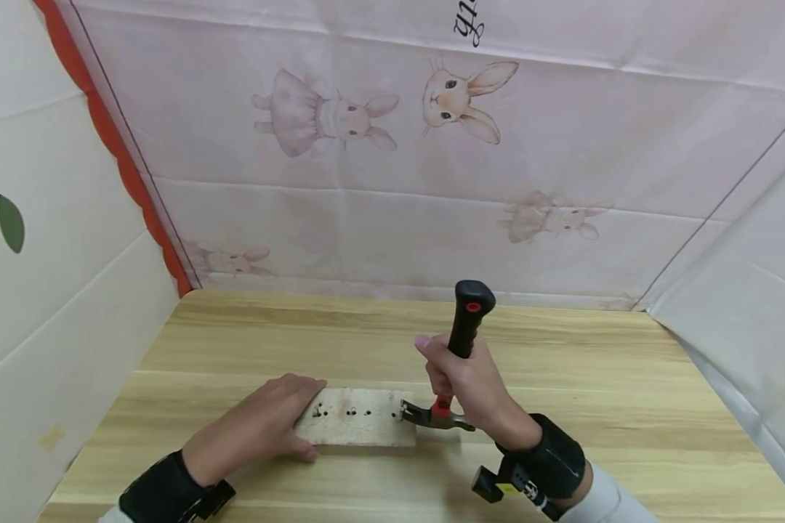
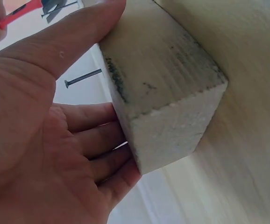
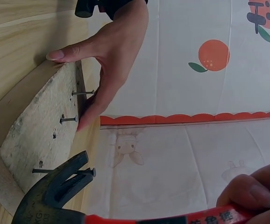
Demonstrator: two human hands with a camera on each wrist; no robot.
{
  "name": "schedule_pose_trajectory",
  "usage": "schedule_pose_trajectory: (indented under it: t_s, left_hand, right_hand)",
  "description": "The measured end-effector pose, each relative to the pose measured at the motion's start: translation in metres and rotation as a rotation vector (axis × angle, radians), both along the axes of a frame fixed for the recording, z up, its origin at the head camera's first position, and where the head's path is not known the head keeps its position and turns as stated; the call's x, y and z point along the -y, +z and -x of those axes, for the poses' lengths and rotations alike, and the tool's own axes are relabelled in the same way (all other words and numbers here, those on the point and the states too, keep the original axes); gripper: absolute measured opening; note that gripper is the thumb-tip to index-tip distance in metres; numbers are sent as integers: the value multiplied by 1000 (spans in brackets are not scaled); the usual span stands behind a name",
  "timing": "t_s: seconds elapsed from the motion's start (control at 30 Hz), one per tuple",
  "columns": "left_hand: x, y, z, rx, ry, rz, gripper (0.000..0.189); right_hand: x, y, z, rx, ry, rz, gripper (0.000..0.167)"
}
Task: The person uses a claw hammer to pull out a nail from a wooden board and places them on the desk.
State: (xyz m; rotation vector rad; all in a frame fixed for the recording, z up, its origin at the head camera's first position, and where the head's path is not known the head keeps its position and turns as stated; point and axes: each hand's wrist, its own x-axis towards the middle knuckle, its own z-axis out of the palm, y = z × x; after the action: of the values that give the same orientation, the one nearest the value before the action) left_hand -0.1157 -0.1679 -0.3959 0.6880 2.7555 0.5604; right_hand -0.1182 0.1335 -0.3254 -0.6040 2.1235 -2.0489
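Note:
A pale wooden block (image 1: 366,434) lies on the tabletop, with nails standing in its upper face and several dark holes beside them. My left hand (image 1: 268,418) grips the block's left end, thumb along the near side and fingers on the far side. My right hand (image 1: 467,381) holds a claw hammer (image 1: 466,316) by its black and red handle, the handle end pointing up. At the block's right end the hammer's claw (image 3: 72,179) sits around a nail (image 3: 41,171), whose head shows at the claw tips. Two more nails (image 3: 69,119) stand further along toward my left hand.
The wood-grain table (image 1: 235,349) extends around the block on all sides. Behind it hangs a pinkish cloth (image 1: 379,232) printed with rabbits. White panels (image 1: 72,305) stand at left and right, the left one edged in red scallops.

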Motion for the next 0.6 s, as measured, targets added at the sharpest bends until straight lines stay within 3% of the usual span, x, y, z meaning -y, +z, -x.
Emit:
schedule_pose_trajectory:
  t_s: [0.6]
  left_hand:
    - [-4, 3, 3, 46, 11, -29, 96]
  right_hand:
    - [-2, -10, -2, -25, 1, 165, 52]
